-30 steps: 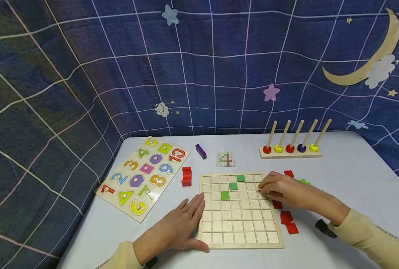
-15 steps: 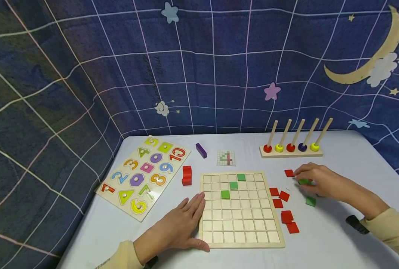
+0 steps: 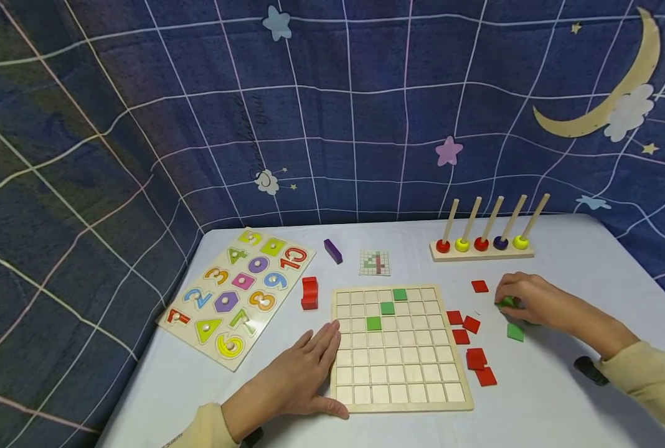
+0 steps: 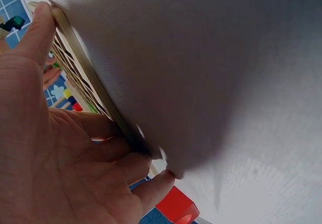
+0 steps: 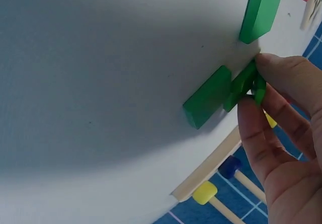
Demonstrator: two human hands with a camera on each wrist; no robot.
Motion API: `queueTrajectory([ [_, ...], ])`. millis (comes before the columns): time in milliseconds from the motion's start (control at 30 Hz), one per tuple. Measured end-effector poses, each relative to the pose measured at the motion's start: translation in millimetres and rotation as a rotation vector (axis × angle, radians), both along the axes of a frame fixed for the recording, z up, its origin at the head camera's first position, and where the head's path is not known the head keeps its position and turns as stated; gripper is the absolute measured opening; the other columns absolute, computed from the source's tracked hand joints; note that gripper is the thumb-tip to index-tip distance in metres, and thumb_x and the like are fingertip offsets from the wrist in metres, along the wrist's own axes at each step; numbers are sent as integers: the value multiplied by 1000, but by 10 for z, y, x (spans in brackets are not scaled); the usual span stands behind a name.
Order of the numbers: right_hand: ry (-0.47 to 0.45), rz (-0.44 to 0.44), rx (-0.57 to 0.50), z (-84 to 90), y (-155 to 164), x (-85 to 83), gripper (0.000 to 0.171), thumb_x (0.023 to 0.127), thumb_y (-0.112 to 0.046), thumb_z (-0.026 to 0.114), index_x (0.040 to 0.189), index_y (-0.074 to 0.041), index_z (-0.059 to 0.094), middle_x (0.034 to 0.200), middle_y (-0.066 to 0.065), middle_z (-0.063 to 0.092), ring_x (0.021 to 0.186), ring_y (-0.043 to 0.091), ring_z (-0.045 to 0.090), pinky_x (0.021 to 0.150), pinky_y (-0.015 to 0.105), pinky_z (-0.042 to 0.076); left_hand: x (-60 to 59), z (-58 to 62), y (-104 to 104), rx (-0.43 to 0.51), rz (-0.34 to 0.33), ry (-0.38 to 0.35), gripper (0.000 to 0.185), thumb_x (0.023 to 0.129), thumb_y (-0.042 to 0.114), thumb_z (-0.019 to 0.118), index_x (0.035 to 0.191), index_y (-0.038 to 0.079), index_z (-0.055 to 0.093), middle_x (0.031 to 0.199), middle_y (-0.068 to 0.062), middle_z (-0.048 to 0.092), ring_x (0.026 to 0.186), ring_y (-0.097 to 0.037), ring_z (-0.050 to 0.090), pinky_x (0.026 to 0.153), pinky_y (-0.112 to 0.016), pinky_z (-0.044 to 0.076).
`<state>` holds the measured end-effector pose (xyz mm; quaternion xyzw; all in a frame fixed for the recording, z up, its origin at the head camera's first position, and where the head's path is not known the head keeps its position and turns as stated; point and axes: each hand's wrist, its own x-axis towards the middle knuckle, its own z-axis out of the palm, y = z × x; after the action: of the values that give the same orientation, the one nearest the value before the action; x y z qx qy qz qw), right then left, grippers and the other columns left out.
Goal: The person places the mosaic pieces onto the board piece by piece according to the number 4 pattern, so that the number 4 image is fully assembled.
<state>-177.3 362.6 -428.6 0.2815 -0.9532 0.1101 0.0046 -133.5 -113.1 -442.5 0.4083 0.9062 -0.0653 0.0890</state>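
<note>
My left hand (image 3: 301,376) lies with its fingers extended along the left edge of a wooden grid board (image 3: 396,376). In the left wrist view its thumb and fingers touch the board's edge. Three green tiles sit in a diagonal on the grid, among them one green square (image 3: 373,323). Right of the board, my right hand (image 3: 545,305) is over a small group of green tiles. From the right wrist view, thumb and fingertips pinch a green tile (image 5: 259,89) just above the table. Another green tile (image 5: 208,99) lies beside it, and one green tile (image 3: 515,332) lies nearer me.
Several red tiles (image 3: 476,359) lie along the board's right side. Behind stand a peg stacker (image 3: 481,253) with coloured beads and a small pattern card (image 3: 374,263). A number puzzle (image 3: 237,298), a red block (image 3: 309,293) and a purple block (image 3: 333,251) are on the left.
My right hand has left the board's upper right edge and moved right to the green tiles, where its fingers have closed in. My left hand has stayed in place.
</note>
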Motion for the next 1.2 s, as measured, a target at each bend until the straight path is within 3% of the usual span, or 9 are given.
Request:
queueTrajectory([
  [400,82,43,0,34,-187,13,26,77,-8,96,98,-15,83,98,-5,74,90,14,67,82,37,67,6,-12,0,3,-8,14,126,85,92,55,166,-2,33,176,-18,32,165,-27,32,129,-47,40],
  [633,203,223,-98,49,-507,-65,25,77,-6,94,97,-12,81,98,-3,72,88,13,66,76,30,66,7,2,4,3,-4,4,126,85,92,54,166,-2,32,176,-18,31,165,-28,32,130,-47,39],
  [1200,173,440,-209,-58,-1561,-209,10,89,-9,87,97,-8,80,103,3,75,97,13,67,82,25,63,5,-8,-8,17,-4,24,125,85,91,55,165,-3,34,176,-19,31,164,-28,33,130,-47,39],
])
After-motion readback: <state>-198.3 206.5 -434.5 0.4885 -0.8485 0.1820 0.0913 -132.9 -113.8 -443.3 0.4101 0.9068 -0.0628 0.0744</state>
